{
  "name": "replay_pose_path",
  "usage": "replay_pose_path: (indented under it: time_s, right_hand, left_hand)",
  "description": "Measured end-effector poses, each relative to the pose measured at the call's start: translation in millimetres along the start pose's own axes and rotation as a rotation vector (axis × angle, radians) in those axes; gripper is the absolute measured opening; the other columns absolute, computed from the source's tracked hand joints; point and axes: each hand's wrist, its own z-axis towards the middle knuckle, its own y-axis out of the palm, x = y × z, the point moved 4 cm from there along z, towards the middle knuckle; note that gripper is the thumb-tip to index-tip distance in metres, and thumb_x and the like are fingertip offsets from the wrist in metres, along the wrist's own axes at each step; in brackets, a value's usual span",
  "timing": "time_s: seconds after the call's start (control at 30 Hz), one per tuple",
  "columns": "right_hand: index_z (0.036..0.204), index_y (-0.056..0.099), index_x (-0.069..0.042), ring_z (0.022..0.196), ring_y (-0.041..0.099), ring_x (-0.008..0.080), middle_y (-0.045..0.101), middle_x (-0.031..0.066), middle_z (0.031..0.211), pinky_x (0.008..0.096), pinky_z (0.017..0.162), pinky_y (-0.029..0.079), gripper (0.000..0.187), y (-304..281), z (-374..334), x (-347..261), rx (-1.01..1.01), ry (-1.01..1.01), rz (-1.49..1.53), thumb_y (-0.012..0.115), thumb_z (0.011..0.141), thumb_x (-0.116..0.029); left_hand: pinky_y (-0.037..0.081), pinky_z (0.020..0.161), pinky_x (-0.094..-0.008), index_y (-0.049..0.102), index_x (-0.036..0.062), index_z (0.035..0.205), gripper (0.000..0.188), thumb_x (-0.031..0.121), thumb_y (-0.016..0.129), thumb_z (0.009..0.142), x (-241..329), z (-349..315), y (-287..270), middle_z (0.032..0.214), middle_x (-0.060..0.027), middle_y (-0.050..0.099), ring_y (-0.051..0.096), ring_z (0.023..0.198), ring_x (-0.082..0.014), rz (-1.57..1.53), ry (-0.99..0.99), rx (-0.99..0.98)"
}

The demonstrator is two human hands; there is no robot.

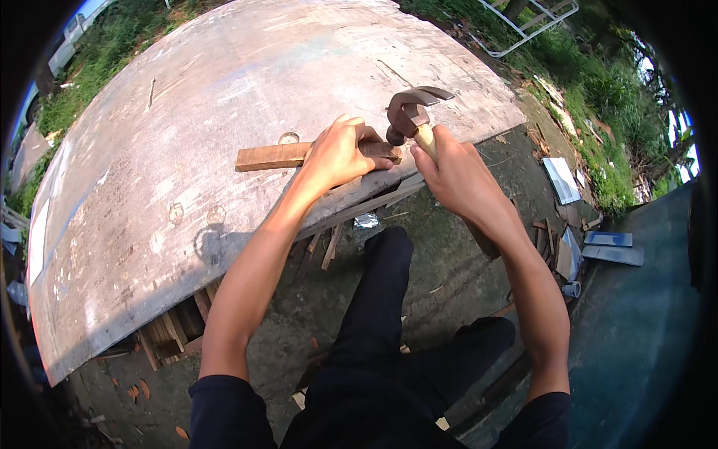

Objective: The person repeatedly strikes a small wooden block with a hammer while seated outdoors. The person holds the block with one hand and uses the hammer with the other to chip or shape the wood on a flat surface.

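A short wooden block [273, 156] lies along the near edge of a worn wooden tabletop [247, 105]. My left hand [340, 150] is closed over the block toward its right end, pressing it to the top. In my right hand [458, 168] is a claw hammer [410, 120], gripped by its pale wooden handle close under the head. The hammer's rusty head is at the block's right end, its striking face down and its claw pointing up and right. Whether the face touches the wood I cannot tell. Any nail there is hidden or too small to see.
A roll-like round piece [289, 138] sits just behind the block. Wood scraps [172, 329] are stacked under the table. Blue-grey boards [613, 253] and debris lie on the ground at right. A white metal frame [527, 26] stands in the grass beyond the table.
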Motion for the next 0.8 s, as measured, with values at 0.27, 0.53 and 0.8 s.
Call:
replay_pose_path:
  time_s: [0.27,0.53,0.8]
  right_hand:
    - [0.099,0.050,0.012,0.079,0.063,0.0519,0.062,0.0341,0.074,0.0547,0.069,0.050,0.032,-20,-3,0,0.248,-0.092,0.089,0.059,0.095,-0.019]
    - [0.097,0.051,0.010,0.079,0.063,0.0524,0.063,0.0351,0.080,0.0540,0.071,0.050,0.029,-1,-1,3,0.097,0.009,-0.010,0.059,0.094,-0.018]
    - [0.093,0.046,0.008,0.076,0.062,0.0521,0.061,0.0330,0.073,0.0544,0.067,0.049,0.025,-1,-13,-10,0.076,0.010,0.067,0.058,0.093,-0.014]
  left_hand:
    - [0.051,0.083,-0.0410,0.075,0.0033,0.090,0.044,0.035,0.088,0.062,-1,3,2,0.091,-0.0138,0.068,0.063,0.096,-0.0306,0.027,-0.039,-0.026]
    - [0.050,0.081,-0.0412,0.074,-0.0010,0.092,0.049,0.037,0.087,0.063,1,4,-1,0.091,-0.0175,0.067,0.064,0.092,-0.0331,-0.062,-0.004,-0.065]
    - [0.049,0.077,-0.0407,0.074,0.0019,0.098,0.049,0.037,0.086,0.066,-3,5,4,0.086,-0.0136,0.065,0.063,0.089,-0.0300,-0.005,0.017,-0.080]
